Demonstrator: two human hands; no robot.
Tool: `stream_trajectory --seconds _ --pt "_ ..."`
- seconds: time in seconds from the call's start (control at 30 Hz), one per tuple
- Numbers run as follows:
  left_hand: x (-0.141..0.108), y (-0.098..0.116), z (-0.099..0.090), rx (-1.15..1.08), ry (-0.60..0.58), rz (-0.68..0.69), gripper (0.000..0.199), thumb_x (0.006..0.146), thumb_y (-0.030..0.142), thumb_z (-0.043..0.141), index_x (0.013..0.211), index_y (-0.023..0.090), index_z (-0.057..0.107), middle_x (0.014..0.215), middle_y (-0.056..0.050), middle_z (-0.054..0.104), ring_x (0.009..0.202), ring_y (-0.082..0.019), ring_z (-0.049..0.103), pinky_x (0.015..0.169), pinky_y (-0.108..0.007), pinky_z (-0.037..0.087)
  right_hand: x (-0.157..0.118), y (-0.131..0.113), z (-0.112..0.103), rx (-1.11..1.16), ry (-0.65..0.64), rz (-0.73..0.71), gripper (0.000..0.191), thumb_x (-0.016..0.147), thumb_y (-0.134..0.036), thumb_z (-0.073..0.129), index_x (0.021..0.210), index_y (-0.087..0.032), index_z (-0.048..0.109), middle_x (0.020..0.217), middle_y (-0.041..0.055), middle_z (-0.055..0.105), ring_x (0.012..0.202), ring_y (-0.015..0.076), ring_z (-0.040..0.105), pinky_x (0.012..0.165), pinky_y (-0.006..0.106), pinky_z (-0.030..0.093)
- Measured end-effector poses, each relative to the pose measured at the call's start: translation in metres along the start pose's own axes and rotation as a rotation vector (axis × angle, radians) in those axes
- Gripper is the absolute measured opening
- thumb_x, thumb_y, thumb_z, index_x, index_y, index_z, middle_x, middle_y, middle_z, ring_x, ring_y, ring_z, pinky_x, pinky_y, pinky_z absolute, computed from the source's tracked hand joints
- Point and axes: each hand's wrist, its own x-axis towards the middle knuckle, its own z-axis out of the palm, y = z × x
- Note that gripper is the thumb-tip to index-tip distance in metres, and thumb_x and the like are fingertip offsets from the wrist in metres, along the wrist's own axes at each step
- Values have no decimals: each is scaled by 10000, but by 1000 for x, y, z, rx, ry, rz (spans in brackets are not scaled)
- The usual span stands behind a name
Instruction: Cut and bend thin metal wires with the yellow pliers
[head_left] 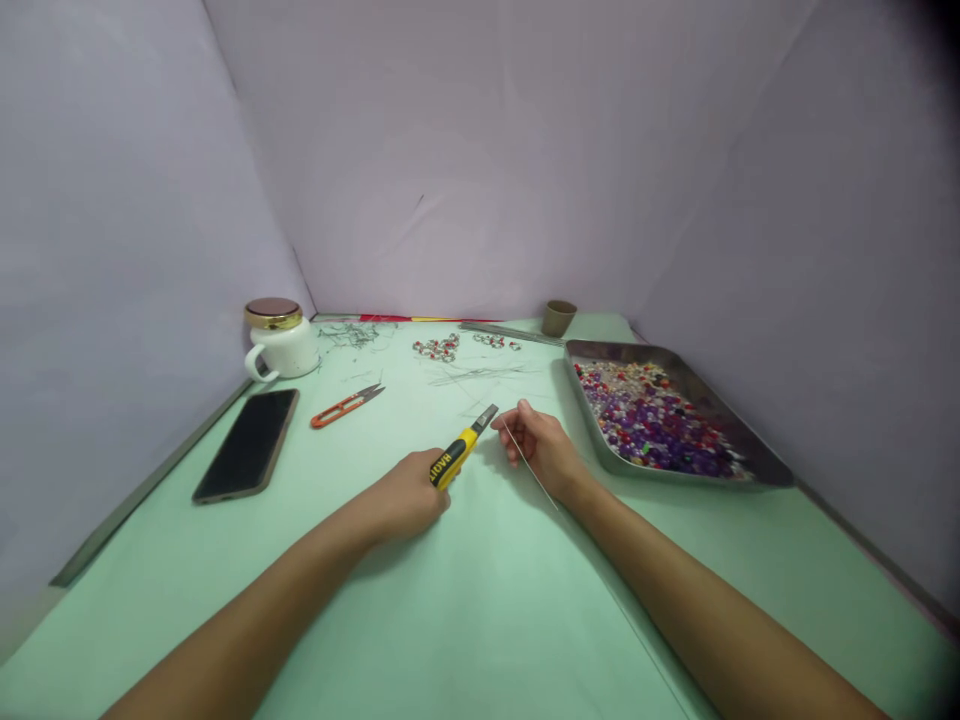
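Note:
My left hand [416, 495] is closed around the handle of a yellow-and-black utility knife [454, 460]. Its grey metal tip points away and to the right, close to my right fingertips. My right hand [538, 442] pinches a thin pale wire [531, 470] between thumb and fingers. That wire slants down toward my right wrist, and a fine line runs on beside the forearm to the bottom edge. Beyond my hands lie loose wire strands [480, 374] and small linked pieces with red beads [437, 347].
On the right stands a metal tray [611, 462] of purple, red and pale beads [660, 420]. Orange thread snips [346, 407], a phone [247, 445] and a lidded white mug [289, 348] are at left. A small brown cup [558, 318] stands at the back, near wire scraps [352, 335].

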Motion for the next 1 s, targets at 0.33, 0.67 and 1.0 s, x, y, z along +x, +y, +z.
stream_trajectory --seconds 0.33,0.67,1.0 --pt "-5 -1 -3 38 20 16 135 572 111 453 686 181 439 635 26 456 566 -113 394 484 -217 291 -2 1 12 -32 -99 58 301 762 -364 477 615 -127 588 480 -11 499 346 74 437 319 185 324" --pt "-10 -3 -4 0 6 49 98 608 122 441 672 186 404 637 41 423 592 -105 373 525 -219 299 -18 -1 17 -147 -7 69 354 751 -450 505 619 -132 587 482 -13 477 370 74 418 350 192 314" --pt "-7 -16 -11 -451 -70 -106 281 643 157 458 922 153 428 434 78 400 373 -81 342 370 -209 296 -19 2 15 -84 49 67 421 750 -514 505 628 -121 596 485 -6 494 374 71 432 368 196 315"
